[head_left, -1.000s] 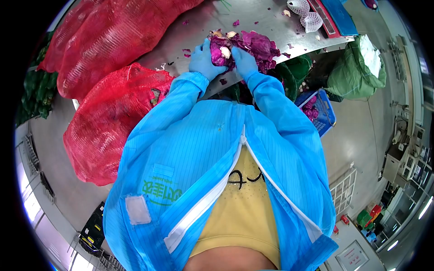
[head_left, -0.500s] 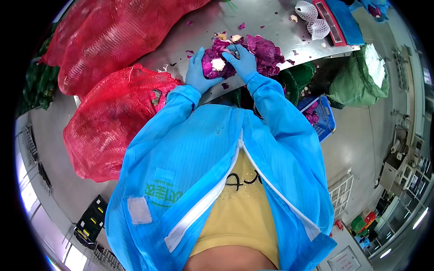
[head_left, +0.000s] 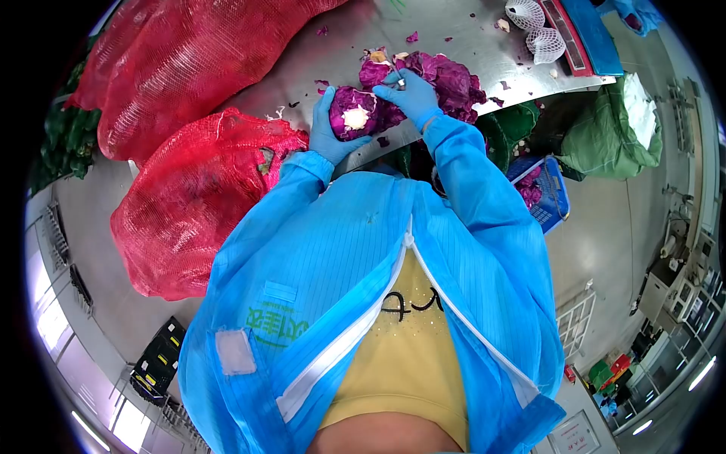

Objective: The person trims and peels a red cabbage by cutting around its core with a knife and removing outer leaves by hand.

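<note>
A purple cabbage (head_left: 344, 103) with a pale cut stem end faces me at the table's near edge. My left hand (head_left: 327, 130) is wrapped round its left and lower side. My right hand (head_left: 414, 98), also in a blue glove, is at the upper right of the cabbage with its fingers bent together. A small shiny bit shows at those fingers, too small to name. Loose purple cabbage leaves (head_left: 454, 85) lie in a heap just behind and right of this hand. Another cabbage piece with a brownish stem (head_left: 373, 69) sits behind the held one.
Red mesh sacks (head_left: 197, 197) bulge on the left. The metal table (head_left: 333, 53) carries leaf scraps, white foam nets (head_left: 544, 45) and a red-and-blue box (head_left: 578, 38). Below its right edge are a blue basket (head_left: 556, 198) with purple leaves and a green sack (head_left: 605, 144).
The cabbage has turned slightly and its cut stem end has shifted a little left and down. My right hand has moved right, slightly away from the stem end.
</note>
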`<act>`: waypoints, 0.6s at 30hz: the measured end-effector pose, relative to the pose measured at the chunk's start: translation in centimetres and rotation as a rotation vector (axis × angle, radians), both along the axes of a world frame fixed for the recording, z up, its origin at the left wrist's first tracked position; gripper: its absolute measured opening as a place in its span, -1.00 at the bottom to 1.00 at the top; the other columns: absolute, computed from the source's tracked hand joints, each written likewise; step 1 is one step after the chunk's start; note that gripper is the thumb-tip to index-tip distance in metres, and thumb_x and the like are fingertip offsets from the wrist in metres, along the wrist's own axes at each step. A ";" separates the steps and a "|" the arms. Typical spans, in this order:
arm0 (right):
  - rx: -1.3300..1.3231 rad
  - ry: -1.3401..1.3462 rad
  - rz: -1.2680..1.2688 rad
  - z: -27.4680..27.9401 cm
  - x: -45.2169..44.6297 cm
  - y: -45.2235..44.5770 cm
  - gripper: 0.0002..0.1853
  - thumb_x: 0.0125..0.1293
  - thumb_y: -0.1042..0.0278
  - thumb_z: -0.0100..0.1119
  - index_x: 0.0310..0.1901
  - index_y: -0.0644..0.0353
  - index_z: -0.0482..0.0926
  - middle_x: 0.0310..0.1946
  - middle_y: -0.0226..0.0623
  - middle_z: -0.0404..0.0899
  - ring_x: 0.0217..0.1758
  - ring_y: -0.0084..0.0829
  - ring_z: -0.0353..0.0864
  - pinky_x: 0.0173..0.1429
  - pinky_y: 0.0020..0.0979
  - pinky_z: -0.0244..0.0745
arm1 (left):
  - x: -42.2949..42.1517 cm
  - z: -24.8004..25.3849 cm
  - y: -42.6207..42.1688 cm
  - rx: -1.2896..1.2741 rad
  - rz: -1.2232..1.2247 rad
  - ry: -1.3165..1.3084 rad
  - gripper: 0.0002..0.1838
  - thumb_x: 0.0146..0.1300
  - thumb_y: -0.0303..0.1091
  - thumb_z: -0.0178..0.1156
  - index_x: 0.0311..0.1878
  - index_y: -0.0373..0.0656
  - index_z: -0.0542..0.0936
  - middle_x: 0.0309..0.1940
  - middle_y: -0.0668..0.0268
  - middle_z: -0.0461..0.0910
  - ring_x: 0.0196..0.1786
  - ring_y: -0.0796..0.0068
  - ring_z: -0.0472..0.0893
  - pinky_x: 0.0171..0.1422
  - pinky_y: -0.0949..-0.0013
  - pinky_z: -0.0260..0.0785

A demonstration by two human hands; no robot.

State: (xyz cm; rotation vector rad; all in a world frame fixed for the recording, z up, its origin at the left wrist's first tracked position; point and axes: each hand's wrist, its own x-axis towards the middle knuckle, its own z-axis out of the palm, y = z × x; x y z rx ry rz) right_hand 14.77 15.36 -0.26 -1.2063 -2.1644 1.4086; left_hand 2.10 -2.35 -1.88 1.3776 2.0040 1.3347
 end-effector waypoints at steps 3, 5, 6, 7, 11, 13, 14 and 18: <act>-0.155 -0.038 0.182 -0.3 -0.6 0.5 -0.56 0.03 -0.05 0.36 -0.26 0.20 0.59 -0.38 -0.28 0.60 -0.31 -0.38 0.58 -0.10 -0.35 0.48 | 0.0 -0.1 0.0 0.001 -0.001 0.007 0.25 -0.38 -0.08 0.58 0.39 -0.16 0.02 0.23 0.06 0.20 0.27 0.11 0.30 0.37 0.19 0.18; -0.336 -0.191 0.292 0.6 -0.7 1.3 -0.59 0.07 -0.07 0.30 -0.27 0.15 0.62 -0.38 -0.26 0.63 -0.32 -0.34 0.60 -0.09 -0.34 0.48 | 0.0 -0.1 0.2 0.015 -0.011 0.055 0.25 -0.38 -0.09 0.58 0.39 -0.16 0.03 0.22 0.06 0.20 0.26 0.10 0.31 0.36 0.18 0.19; -0.128 -0.219 0.376 0.7 -0.8 1.6 -0.61 0.09 -0.07 0.26 -0.24 0.10 0.63 -0.34 -0.20 0.65 -0.29 -0.24 0.63 -0.09 -0.29 0.50 | -0.1 0.1 0.2 0.026 -0.023 0.104 0.24 -0.38 -0.10 0.58 0.39 -0.16 0.04 0.21 0.06 0.21 0.24 0.09 0.32 0.35 0.18 0.20; -0.129 -0.220 0.379 0.7 -0.9 1.5 -0.61 0.09 -0.07 0.26 -0.24 0.10 0.63 -0.34 -0.20 0.65 -0.29 -0.24 0.63 -0.09 -0.29 0.50 | 0.0 0.3 0.2 0.024 -0.021 0.103 0.24 -0.38 -0.10 0.58 0.39 -0.16 0.04 0.21 0.06 0.21 0.24 0.09 0.32 0.35 0.18 0.20; 0.284 -0.462 0.403 1.8 -1.7 1.0 -0.67 0.13 0.00 0.21 -0.24 0.09 0.63 -0.25 -0.15 0.63 -0.17 -0.09 0.61 -0.05 -0.16 0.49 | 0.4 1.6 1.1 -0.049 -0.001 0.069 0.22 -0.39 -0.13 0.57 0.38 -0.19 0.07 0.19 0.04 0.23 0.23 0.08 0.32 0.34 0.18 0.20; 0.533 -0.461 0.384 2.2 -1.8 0.5 -0.73 0.18 0.08 0.14 -0.30 0.12 0.59 -0.36 -0.12 0.61 -0.26 -0.09 0.60 -0.14 -0.13 0.48 | 0.6 1.9 1.6 -0.136 0.024 0.132 0.21 -0.38 -0.13 0.57 0.37 -0.23 0.08 0.18 0.03 0.25 0.23 0.08 0.33 0.34 0.19 0.20; 0.533 -0.464 0.378 1.8 -1.9 0.5 -0.73 0.18 0.08 0.14 -0.30 0.12 0.59 -0.36 -0.12 0.61 -0.26 -0.09 0.60 -0.14 -0.13 0.48 | 0.7 2.1 1.8 -0.134 0.017 0.131 0.21 -0.38 -0.13 0.57 0.37 -0.23 0.08 0.18 0.03 0.25 0.23 0.08 0.33 0.34 0.19 0.20; 0.550 -0.483 0.283 1.4 -2.6 0.8 -0.75 0.20 0.11 0.14 -0.23 0.09 0.58 -0.32 -0.13 0.61 -0.21 -0.10 0.60 -0.12 -0.13 0.49 | 0.7 2.0 2.0 -0.097 0.016 0.203 0.21 -0.38 -0.13 0.56 0.37 -0.25 0.07 0.18 0.01 0.25 0.21 0.08 0.35 0.33 0.19 0.21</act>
